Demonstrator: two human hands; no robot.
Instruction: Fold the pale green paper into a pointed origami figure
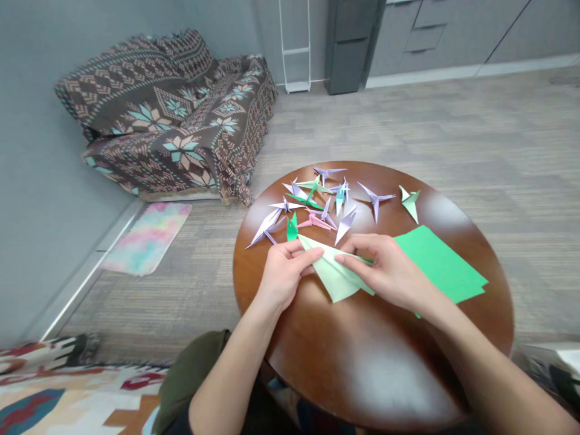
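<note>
Pale green paper (336, 279), left hand (281, 272) and right hand (393, 266) gripping it in fingers (363, 241), thumbs (310, 258) uppermost, forearms (247, 347) converging

The table (335, 344) looks like polished wood, smooth and glossy enough to throw back blurred white patches of light. The pale green folded sheet (334, 279) is thin, smooth paper with a matt face and creases. The green sheets (439, 266) are flat, matt paper, and the small birds (376, 199) are crisply creased paper too. Patterned woven cloth with a rough look covers the sofa (181, 142). The pastel mat (149, 238) appears soft and fuzzy; the floor (408, 127) is matt and streaky, the cabinets (457, 36) smooth.
</note>
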